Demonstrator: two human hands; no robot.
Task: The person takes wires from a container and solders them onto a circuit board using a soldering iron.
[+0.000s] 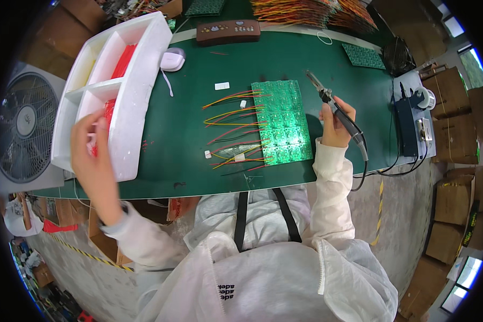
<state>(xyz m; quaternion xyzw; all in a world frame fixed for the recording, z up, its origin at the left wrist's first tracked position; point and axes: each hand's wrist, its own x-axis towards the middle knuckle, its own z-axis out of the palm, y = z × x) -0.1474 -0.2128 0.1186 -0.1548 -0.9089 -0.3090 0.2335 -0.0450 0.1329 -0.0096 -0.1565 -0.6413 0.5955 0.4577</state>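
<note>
My left hand [93,161] reaches into a white foam box [128,123] at the left. Its fingers are closed together over red wires [110,110] in the near compartment; whatever they pinch is hidden. On the right, my right hand [338,122] grips a soldering iron [344,117], its tip raised toward the upper left. Between both hands lies a green panel of circuit boards [284,123] on the green table. Red, yellow and black wires [233,110] stick out from its left edge. Small white connectors [222,86] are scattered beside these wires.
A blue soldering station [407,126] and a solder spool [426,99] stand at the right. A brown case [228,33], a white earbud case [172,59] and wire bundles [300,12] lie farther back. Left of the foam box is a fan [27,123].
</note>
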